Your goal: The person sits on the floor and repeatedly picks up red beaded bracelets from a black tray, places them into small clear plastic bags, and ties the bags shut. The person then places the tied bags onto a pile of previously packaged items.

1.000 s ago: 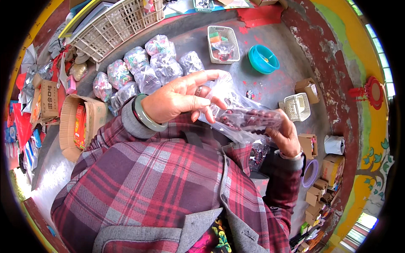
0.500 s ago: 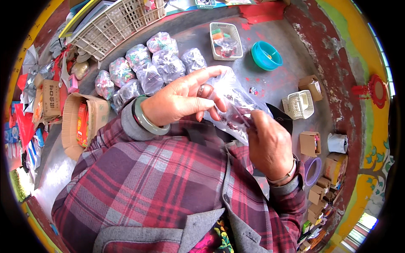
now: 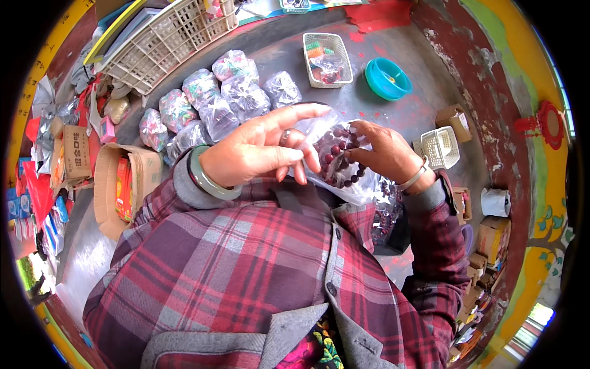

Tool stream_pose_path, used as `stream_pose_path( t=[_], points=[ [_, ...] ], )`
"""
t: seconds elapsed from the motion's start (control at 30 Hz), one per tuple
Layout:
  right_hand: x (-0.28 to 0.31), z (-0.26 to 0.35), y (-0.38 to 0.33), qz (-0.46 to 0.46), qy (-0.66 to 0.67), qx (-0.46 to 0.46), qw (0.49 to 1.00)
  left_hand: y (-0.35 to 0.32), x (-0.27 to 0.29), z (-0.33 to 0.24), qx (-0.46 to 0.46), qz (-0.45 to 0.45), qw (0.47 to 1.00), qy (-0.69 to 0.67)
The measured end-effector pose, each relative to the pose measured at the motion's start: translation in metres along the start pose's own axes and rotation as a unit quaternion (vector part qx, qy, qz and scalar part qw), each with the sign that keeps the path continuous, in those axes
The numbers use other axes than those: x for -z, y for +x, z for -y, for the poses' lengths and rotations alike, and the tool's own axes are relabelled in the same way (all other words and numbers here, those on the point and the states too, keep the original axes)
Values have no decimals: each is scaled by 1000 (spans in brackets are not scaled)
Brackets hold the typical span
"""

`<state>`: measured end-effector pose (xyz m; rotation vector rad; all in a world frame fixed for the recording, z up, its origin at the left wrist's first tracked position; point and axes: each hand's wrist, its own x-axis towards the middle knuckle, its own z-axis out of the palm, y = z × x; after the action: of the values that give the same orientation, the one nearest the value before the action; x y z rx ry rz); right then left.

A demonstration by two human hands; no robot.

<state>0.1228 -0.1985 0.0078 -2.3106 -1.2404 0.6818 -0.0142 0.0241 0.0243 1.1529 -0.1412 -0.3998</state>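
My left hand (image 3: 264,147), with a ring on one finger and a pale bangle at the wrist, is at the near-left rim of a clear plastic bag (image 3: 359,192). Its index finger stretches along the bag's upper edge while the other fingers curl against the plastic. My right hand (image 3: 393,155) pinches several dark red bead bracelets (image 3: 338,175) at the bag's mouth; the fingertips are partly hidden by beads and film. Below my right wrist, a black container (image 3: 393,237) shows more dark beaded strings, partly covered by my sleeve.
Several filled, tied clear bags (image 3: 221,117) stand on the floor ahead left. Beyond are a white basket (image 3: 329,79) and teal basins (image 3: 388,80). An open cardboard box (image 3: 107,190) is at left; a white basket (image 3: 452,163) and several cartons (image 3: 491,237) line the right.
My right hand has moved up and now holds bead bracelets at the bag's mouth, where before it gripped the bag's side. The black container's beads have come into view.
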Motion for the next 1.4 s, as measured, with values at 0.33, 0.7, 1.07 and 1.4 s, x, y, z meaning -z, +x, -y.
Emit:
stream_pose_path(
  t=[0.33,0.7,1.07,1.4],
  points=[
    [21,-5,-23,-15,-259,-72,963,10,8,4,7,-16,999,-28],
    [7,-5,-6,54,-96,78,991,9,9,6,17,37,999,-11],
    [22,-1,-30,70,-307,-74,946,13,5,13,25,3,999,39],
    [55,-5,-75,76,-211,68,972,9,10,5,-9,-8,999,46]
  ],
)
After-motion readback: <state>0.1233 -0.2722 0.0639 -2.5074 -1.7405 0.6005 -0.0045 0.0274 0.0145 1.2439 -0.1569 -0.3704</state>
